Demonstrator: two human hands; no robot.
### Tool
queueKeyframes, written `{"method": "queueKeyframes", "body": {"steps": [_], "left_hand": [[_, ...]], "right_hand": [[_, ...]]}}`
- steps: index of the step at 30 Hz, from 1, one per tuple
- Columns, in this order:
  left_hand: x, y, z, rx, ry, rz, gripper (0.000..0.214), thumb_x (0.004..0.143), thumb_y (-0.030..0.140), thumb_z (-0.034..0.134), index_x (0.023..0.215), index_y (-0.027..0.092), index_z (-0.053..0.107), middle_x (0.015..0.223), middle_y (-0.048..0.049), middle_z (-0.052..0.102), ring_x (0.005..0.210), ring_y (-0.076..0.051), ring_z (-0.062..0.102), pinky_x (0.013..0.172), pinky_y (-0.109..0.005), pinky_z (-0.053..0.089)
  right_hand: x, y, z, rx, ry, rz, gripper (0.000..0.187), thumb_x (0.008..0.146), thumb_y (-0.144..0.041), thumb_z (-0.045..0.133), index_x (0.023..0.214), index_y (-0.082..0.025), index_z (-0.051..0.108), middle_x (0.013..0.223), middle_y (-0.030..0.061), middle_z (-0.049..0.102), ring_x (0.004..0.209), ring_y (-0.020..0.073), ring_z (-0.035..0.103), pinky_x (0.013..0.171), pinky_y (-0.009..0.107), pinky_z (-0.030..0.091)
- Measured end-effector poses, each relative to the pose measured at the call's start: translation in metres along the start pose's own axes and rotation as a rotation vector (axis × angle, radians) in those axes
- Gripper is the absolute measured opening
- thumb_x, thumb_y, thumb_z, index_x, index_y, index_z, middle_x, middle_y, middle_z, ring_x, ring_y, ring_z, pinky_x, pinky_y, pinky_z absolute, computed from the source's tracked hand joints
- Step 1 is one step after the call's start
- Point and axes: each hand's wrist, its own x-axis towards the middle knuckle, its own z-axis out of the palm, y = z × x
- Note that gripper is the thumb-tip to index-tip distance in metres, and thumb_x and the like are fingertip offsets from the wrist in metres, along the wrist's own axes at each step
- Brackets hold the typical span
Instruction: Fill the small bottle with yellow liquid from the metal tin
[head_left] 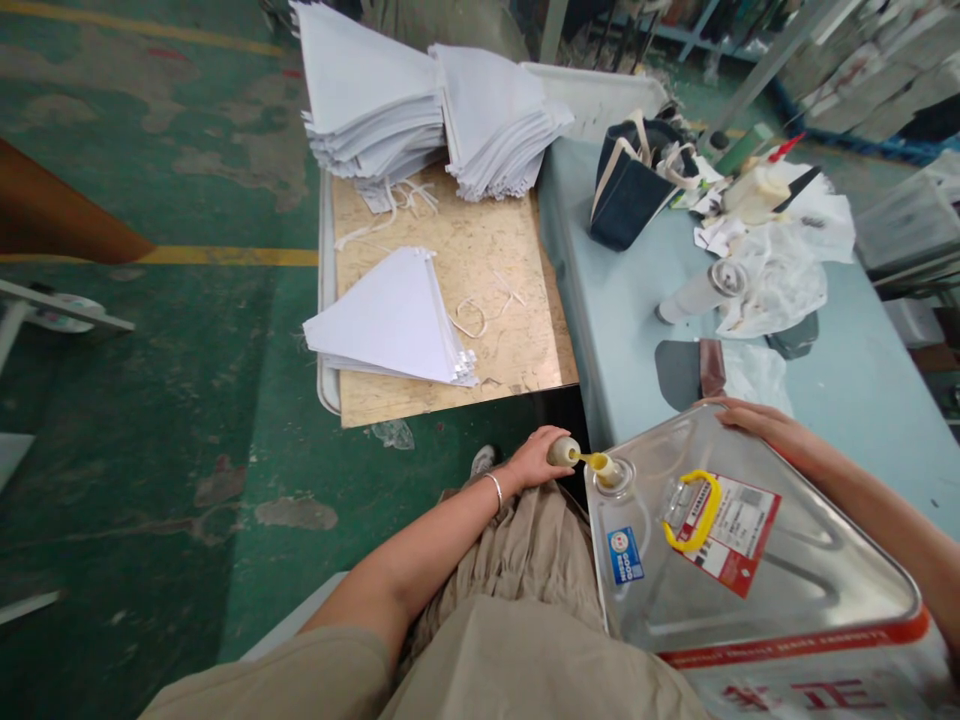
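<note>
One large square metal tin can (757,590) with a yellow handle leans on your lap beside the pale blue table (637,330). Your right hand (757,420) lies flat on its far edge. Your left hand (536,458) grips a small beige bottle (564,452) at its spout.

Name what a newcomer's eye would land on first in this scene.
The big metal can, bottom right, tilted under the right hand, pours yellow liquid into a small bottle held by the left hand. Behind, stacks of white triangular sheets lie on a wooden board.
</note>
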Motion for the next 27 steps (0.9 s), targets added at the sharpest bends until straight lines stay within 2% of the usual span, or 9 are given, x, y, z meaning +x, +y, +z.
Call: {"method": "queueKeyframes", "body": {"steps": [7, 14, 22, 27], "left_hand": [[-0.002, -0.002, 0.0, 0.029, -0.012, -0.033, 0.076, 0.067, 0.041, 0.09, 0.133, 0.022, 0.059, 0.136, -0.011, 0.057, 0.132, -0.03, 0.05, 0.117, -0.046, 0.038], [-0.004, -0.003, 0.0, 0.032, -0.006, -0.054, 0.075, 0.067, 0.04, 0.09, 0.133, 0.023, 0.059, 0.134, -0.0104, 0.057, 0.13, -0.031, 0.051, 0.116, -0.046, 0.038], [-0.005, -0.006, 0.002, 0.028, 0.001, -0.051, 0.073, 0.067, 0.04, 0.089, 0.131, 0.022, 0.059, 0.133, -0.0109, 0.057, 0.13, -0.031, 0.051, 0.116, -0.046, 0.038], [-0.006, -0.006, 0.003, 0.035, 0.01, -0.045, 0.073, 0.067, 0.041, 0.089, 0.131, 0.022, 0.059, 0.133, -0.0113, 0.058, 0.129, -0.03, 0.052, 0.114, -0.046, 0.04]], "right_hand": [[0.002, 0.002, -0.002, -0.021, -0.009, 0.02, 0.043, 0.085, -0.053, 0.063, 0.12, -0.029, 0.071, 0.12, 0.0014, 0.074, 0.106, 0.0276, 0.068, 0.085, 0.03, 0.056], [0.002, -0.003, 0.003, -0.043, -0.002, 0.004, 0.043, 0.086, -0.05, 0.063, 0.122, -0.027, 0.071, 0.122, 0.0021, 0.074, 0.108, 0.0274, 0.067, 0.084, 0.029, 0.054], [0.002, -0.005, 0.01, -0.082, 0.027, -0.061, 0.049, 0.086, -0.051, 0.061, 0.126, -0.024, 0.071, 0.116, 0.0054, 0.076, 0.107, 0.0313, 0.068, 0.086, 0.036, 0.056], [0.004, -0.006, 0.01, -0.104, 0.031, -0.058, 0.051, 0.084, -0.05, 0.062, 0.127, -0.025, 0.071, 0.12, 0.0044, 0.075, 0.108, 0.0321, 0.068, 0.091, 0.04, 0.057]]}}
